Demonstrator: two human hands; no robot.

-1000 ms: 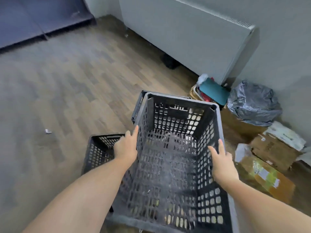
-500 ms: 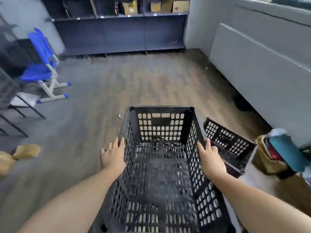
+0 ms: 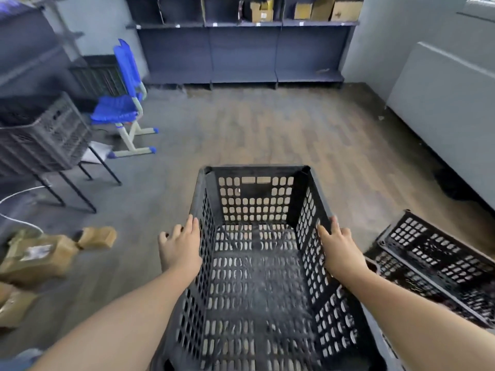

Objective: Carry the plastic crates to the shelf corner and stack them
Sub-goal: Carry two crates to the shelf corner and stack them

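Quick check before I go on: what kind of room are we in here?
Probably a storeroom or stockroom. Dark shelving lines the far wall with cardboard boxes on top, more black crates lie on the floor at right, and taped parcels sit at left.

Black perforated crate (image 3: 257, 277), blue chair (image 3: 122, 103), brown wood-grain floor (image 3: 281, 135), dark navy shelf (image 3: 241, 49)
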